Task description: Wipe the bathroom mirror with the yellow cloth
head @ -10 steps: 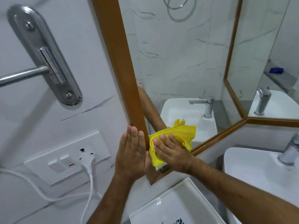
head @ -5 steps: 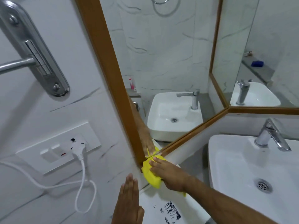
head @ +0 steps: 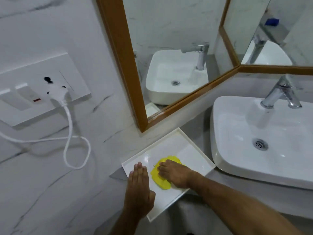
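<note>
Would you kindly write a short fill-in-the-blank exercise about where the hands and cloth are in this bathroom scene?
1. The right hand presses the yellow cloth into the white ____.
2. The left hand is flat and ____, holding nothing.
3. The mirror has a ____ frame.
4. A white plug sits in the wall ____.

Missing words: tray; open; wooden; socket

Right hand (head: 174,175) covers much of yellow cloth (head: 160,181); mirror (head: 169,31) cut off at top edge; sink (head: 237,167) cropped right.
</note>
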